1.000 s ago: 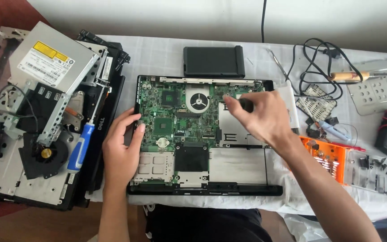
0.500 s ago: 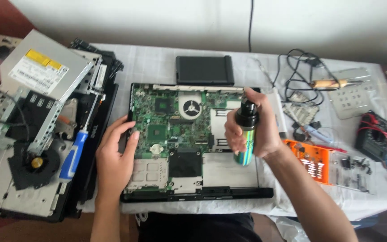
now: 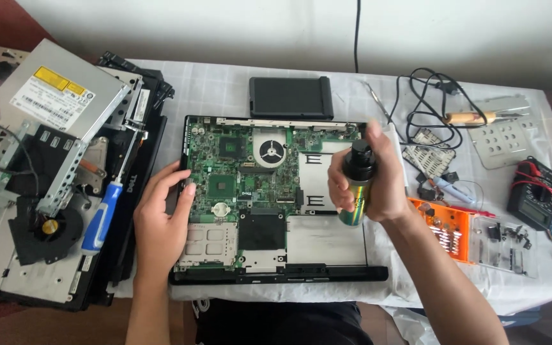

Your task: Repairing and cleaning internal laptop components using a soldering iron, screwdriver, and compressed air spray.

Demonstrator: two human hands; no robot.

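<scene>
Green circuit board fills the opened laptop base (image 3: 327, 255) at the centre of the head view, lying on a white cloth-covered table (image 3: 225, 89). The right hand (image 3: 372, 182) is curled around a small spray can (image 3: 356, 185) with a black cap and a green-yellow body, fingers wrapped tight about it, holding it roughly upright above the right half of the base. The can sits at about three o'clock from the round cooling fan (image 3: 269, 152) set in the board. The left hand (image 3: 161, 220) rests on the left edge of the base at nine o'clock, fingers loosely bent and holding nothing, fingertips touching the board's edge.

At nine o'clock from the left hand lies a blue-handled screwdriver (image 3: 102, 217), on a heap of dismantled parts that includes a silver optical drive (image 3: 59, 96) at about ten o'clock. At twelve o'clock from the base lies a flat black battery pack (image 3: 291, 97). At three o'clock from the right hand sits an orange bit case (image 3: 445, 227), with a clear tray of screws (image 3: 506, 246) just beside it and a black multimeter (image 3: 535, 195) farther right. Black cables (image 3: 429, 102) and a wooden-handled soldering iron (image 3: 471, 117) lie at about two o'clock.
</scene>
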